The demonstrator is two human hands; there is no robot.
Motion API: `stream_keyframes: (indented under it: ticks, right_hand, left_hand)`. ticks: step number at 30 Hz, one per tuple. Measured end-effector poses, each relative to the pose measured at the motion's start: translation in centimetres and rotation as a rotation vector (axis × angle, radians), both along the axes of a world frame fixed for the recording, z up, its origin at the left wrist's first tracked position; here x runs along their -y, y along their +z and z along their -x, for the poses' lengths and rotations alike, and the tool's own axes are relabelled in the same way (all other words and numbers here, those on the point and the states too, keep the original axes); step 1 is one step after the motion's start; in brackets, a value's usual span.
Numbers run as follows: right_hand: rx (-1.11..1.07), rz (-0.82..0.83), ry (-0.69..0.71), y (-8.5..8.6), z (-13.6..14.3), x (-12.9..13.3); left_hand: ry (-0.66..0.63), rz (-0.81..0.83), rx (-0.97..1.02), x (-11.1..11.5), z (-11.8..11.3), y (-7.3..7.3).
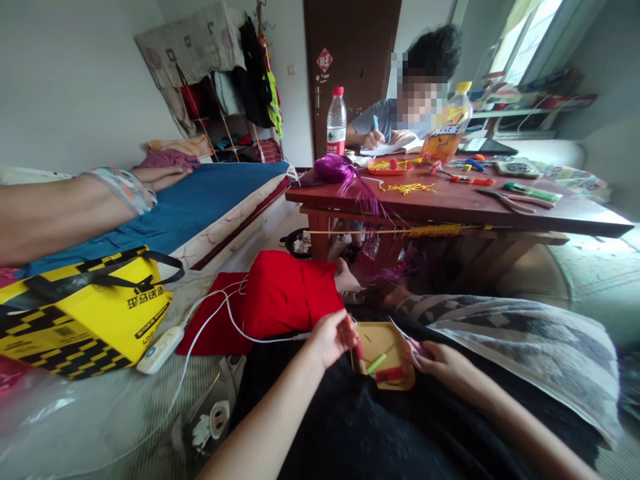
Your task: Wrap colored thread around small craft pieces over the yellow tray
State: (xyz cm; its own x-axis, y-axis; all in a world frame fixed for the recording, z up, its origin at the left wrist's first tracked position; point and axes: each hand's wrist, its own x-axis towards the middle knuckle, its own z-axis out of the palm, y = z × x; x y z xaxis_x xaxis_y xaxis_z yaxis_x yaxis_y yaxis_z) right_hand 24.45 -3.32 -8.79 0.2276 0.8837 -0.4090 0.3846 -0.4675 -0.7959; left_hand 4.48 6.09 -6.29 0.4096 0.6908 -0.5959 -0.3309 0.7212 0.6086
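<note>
A shallow yellow tray (385, 333) rests on the dark cloth over my lap. Inside it lie a light green stick (377, 363), red pieces (389, 375) and small dark bits. At the tray's left edge, my left hand (333, 339) is closed in a pinch; what is between its fingertips is too small to make out. My right hand (440, 363), on the tray's other side, grips scissors (413, 345) with pinkish handles, their blades pointing up and left toward the tray's far corner.
Ahead, a red-brown table (340, 193) carries purple tinsel (335, 168), yellow strands (407, 189), pliers (510, 199) and bottles. A person writes behind it. White cables cross the red cloth (285, 293) left of me, near a yellow bag (100, 313). Another person lies on the bed.
</note>
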Motion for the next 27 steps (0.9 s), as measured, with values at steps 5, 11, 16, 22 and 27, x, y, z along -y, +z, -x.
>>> stream_keyframes:
  ticks: [5,11,16,22,27]
  right_hand:
    - [0.638,0.051,0.229,0.3,-2.3,-1.5]
    - [0.907,0.004,0.489,-1.7,1.5,-4.3]
    - [0.917,-0.085,0.648,-2.6,2.7,-4.1]
    - [0.793,-0.129,0.822,-4.8,5.7,-1.9]
    - [0.663,-0.160,0.679,-4.5,5.3,-1.4]
  left_hand:
    - [0.233,-0.377,0.061,-0.5,4.4,7.7]
    - [0.026,-0.494,0.029,1.5,4.0,7.8]
    - [-0.075,-0.363,0.048,2.6,2.7,4.2]
    - [-0.109,-0.264,0.103,3.1,2.5,3.1]
    - [-0.141,-0.219,0.162,3.7,2.6,2.9]
